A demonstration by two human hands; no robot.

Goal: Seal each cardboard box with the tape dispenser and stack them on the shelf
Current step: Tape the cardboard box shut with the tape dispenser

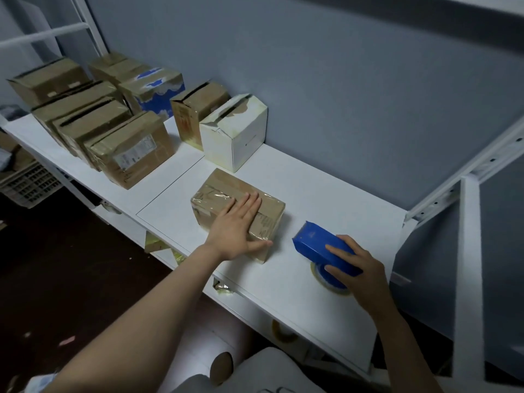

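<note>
A small brown cardboard box (218,194), wrapped in shiny clear tape, lies on the white shelf board (312,188) in front of me. My left hand (238,225) lies flat on its top with straight fingers, the thumb along the near edge. To the right, a blue tape dispenser (314,239) sits on the board with its tape roll (326,282) underneath. My right hand (360,270) grips the dispenser's near end, fingers curled over the blue body.
Several brown boxes (85,120) stand in rows at the left of the shelf. A box with blue print (154,89), an open brown box (198,106) and a white box (235,134) stand by the grey wall. White shelf posts (469,265) rise at right.
</note>
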